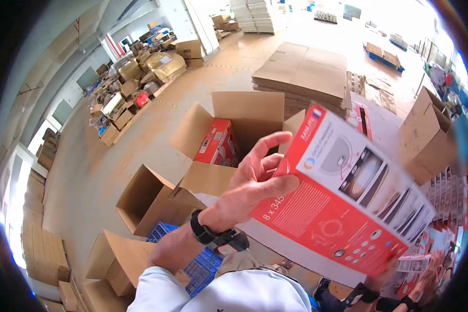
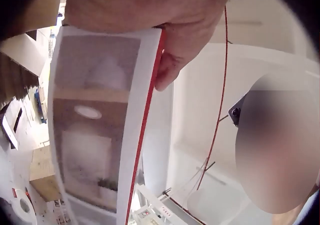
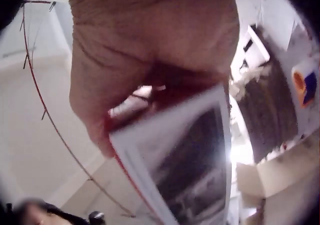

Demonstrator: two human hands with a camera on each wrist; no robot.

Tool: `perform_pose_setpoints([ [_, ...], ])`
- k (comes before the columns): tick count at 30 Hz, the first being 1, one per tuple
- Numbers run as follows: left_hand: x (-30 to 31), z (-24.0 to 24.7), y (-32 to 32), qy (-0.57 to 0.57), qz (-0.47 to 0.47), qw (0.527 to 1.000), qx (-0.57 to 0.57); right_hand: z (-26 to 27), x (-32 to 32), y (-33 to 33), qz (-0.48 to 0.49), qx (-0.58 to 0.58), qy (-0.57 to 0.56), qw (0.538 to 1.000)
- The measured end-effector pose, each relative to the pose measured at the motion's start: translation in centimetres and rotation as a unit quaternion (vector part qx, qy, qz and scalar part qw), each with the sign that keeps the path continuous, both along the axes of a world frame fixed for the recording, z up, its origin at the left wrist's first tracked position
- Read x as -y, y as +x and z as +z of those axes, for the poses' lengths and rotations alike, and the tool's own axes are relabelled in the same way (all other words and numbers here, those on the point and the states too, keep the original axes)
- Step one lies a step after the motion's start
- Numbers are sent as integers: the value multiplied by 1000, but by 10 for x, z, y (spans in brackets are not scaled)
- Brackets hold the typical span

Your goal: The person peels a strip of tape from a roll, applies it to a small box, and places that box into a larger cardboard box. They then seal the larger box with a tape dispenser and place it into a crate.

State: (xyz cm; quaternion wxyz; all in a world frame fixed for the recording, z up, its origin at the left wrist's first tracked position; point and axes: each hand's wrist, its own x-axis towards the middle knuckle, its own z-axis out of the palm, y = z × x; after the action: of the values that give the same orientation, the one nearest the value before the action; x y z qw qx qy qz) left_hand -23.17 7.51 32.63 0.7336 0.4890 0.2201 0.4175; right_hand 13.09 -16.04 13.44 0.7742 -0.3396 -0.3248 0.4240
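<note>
The concrete warehouse floor (image 1: pixel 88 171) fills most of the head view, with piled goods along its far-left edge. Ahead lies a stack of flattened cardboard (image 1: pixel 301 70). Just in front of it stands an open shipping carton (image 1: pixel 244 117), flaps up, and one red product box (image 1: pixel 216 143) already stands on edge against its left wall. The rest of the inside is hidden behind the hand. More empty cartons (image 1: pixel 145 200) stand open at lower left beside a blue plastic crate (image 1: pixel 203 265). Another brown carton (image 1: pixel 426 135) stands at the right.

The red-and-white lamp box (image 1: pixel 343 197) is in the air between the person and the open carton, tilted, its picture side up. It touches neither the carton nor any surface.

The left hand (image 1: pixel 255 177) grips the box's upper-left end, thumb across the red face and fingers spread behind it. The left wrist view shows that thumb clamped over the box edge (image 2: pixel 100 125). The right hand (image 1: pixel 384 274) holds the lower-right corner. In the right wrist view its fingers (image 3: pixel 150 49) curl round that corner (image 3: pixel 185 160).

Rows of like boxes (image 1: pixel 444 195) lie at the far right, well apart from the carton.

By the look of it the packing is at an early stage: one box is in, one is in hand, and many are left.
</note>
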Motion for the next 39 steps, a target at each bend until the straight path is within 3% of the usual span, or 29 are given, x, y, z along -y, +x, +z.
perform_pose_setpoints([
  [4, -49, 11, -52, 140, 21, 990, 18, 87, -73, -24, -160, 6, -18, 987],
  [5, -72, 10, -86, 338, 66, 925, -161, 106, -90, -30, -150, 17, -15, 988],
  [6, -96, 4, -122, 512, 109, 789, -322, 124, -106, -35, -139, 29, -12, 990],
  [8, -124, -28, -180, 560, 57, 685, -463, 166, -135, -63, -93, 88, 1, 992],
  [11, -124, -55, -212, 586, -21, 641, -495, 191, -176, -105, -97, 173, -14, 980],
  [15, -129, -87, -234, 625, -37, 607, -489, 247, -220, -200, -106, 314, -64, 941],
  [18, -133, -93, -240, 615, -50, 643, -453, 264, -236, -212, -74, 411, -131, 899],
  [22, -149, -96, -251, 636, -58, 642, -425, 297, -275, -244, -47, 458, -253, 851],
  [24, -145, -107, -244, 640, -53, 644, -416, 306, -281, -241, -89, 551, -284, 779],
  [27, -146, -107, -244, 630, -62, 653, -415, 340, -288, -277, -61, 641, -327, 691],
  [31, -141, -110, -244, 639, -46, 654, -404, 341, -293, -302, -84, 695, -244, 671],
  [34, -146, -115, -245, 632, -61, 661, -401, 360, -303, -300, 15, 692, -255, 675],
  [35, -145, -115, -246, 634, -46, 667, -389, 361, -309, -287, 7, 768, -197, 609],
  [37, -145, -116, -242, 625, -29, 679, -384, 357, -329, -296, 31, 665, -339, 665],
  [39, -146, -126, -249, 616, -24, 685, -389, 360, -342, -301, 24, 671, -370, 642],
])
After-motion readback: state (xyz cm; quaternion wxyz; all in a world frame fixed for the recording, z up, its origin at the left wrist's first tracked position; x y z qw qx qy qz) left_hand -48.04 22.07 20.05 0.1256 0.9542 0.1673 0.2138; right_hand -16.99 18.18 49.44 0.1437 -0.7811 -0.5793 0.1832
